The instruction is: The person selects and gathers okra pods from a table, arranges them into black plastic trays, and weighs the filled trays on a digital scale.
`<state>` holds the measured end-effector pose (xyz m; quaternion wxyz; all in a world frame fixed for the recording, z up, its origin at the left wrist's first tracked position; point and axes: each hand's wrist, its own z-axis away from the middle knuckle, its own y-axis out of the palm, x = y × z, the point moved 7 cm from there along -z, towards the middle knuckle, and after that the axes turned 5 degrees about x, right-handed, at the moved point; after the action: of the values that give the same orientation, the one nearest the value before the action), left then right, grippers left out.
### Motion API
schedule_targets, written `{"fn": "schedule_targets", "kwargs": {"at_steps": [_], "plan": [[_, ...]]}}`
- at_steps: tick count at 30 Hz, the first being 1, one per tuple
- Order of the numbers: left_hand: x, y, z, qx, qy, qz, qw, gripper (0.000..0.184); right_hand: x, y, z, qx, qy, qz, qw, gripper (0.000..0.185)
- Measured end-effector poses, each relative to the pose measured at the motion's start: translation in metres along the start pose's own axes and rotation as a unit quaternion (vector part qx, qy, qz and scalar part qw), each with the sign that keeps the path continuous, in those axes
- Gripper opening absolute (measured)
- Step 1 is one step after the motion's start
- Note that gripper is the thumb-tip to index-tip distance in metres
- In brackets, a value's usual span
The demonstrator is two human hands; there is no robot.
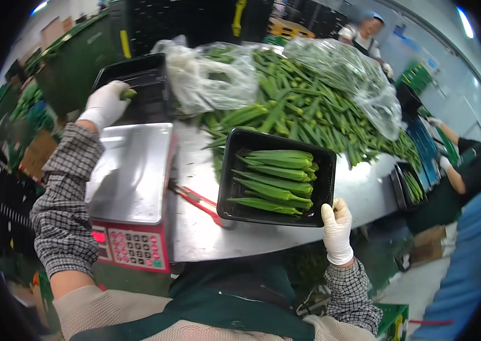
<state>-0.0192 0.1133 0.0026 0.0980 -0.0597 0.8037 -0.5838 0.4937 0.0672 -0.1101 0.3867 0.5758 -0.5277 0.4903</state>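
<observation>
My right hand (pixel 338 232), in a white glove, grips the lower right corner of a black tray (pixel 277 138). Several okra pods (pixel 274 187) lie side by side in this tray, which is held tilted toward me over the table. My left hand (pixel 105 106), also gloved, is closed around a short green piece, apparently an okra pod (pixel 129 94), with only one end showing. It is at the near left side of another black tray (pixel 148 94), just behind the metal pan of a red scale (pixel 132 176).
A large okra pile (pixel 308 108) covers the table's back, with clear plastic bags (pixel 212 79) over parts of it. Red-handled scissors (pixel 200 203) lie beside the scale. Another okra tray (pixel 408 184) sits at the right edge. Two people (pixel 473 165) work at the right and back.
</observation>
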Motion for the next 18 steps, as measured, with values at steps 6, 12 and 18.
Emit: {"fn": "schedule_targets", "kwargs": {"at_steps": [6,12,18], "plan": [[0.024,0.019,-0.035,0.012,-0.010,-0.059,0.998,0.022,-0.018,-0.062,0.022,-0.091,0.021,0.025,0.995,0.015],[0.025,0.003,-0.038,-0.027,0.016,-0.068,0.997,0.026,-0.045,-0.128,0.040,-0.177,0.089,-0.075,0.977,0.012],[0.086,-0.034,-0.025,-0.142,0.070,0.172,0.972,0.018,-0.054,-0.225,0.057,-0.308,0.096,-0.035,0.946,0.015]]}}
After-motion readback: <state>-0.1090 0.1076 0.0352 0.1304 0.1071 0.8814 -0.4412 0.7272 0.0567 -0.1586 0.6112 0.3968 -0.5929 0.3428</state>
